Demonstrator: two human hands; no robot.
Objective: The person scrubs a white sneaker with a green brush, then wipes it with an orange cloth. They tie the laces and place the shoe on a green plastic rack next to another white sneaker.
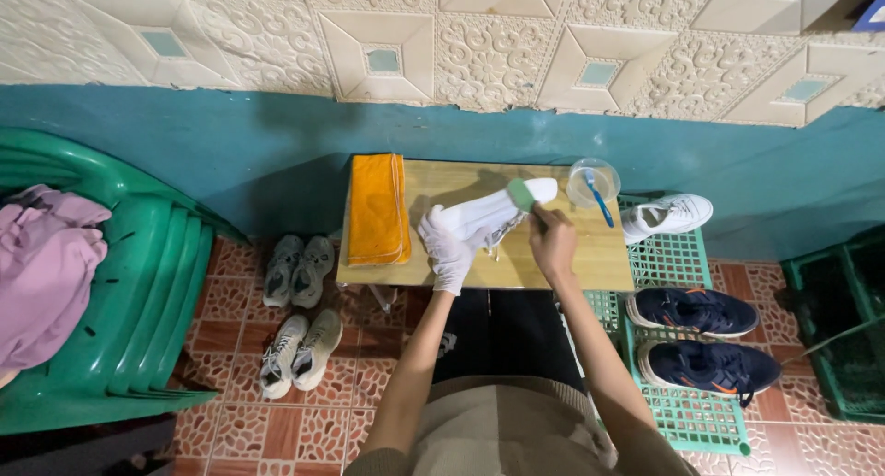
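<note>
A white sneaker [489, 213] lies sole-up across a small wooden table [590, 255]. My left hand [446, 247], in a white glove, grips the shoe at its heel end. My right hand [551, 238], bare, holds a green brush [522, 196] whose head rests against the shoe's sole near the toe. An orange folded cloth [377, 209] lies on the table's left part. At the far right corner stands a clear plastic cup [593, 181] with a blue toothbrush [599, 202] leaning in it.
Another white sneaker [666, 215] and a dark blue pair [701, 338] sit on green plastic crates [687, 411] to the right. Two grey-white pairs [297, 310] lie on the tiled floor to the left. Stacked green chairs [138, 292] hold pink cloth [41, 273].
</note>
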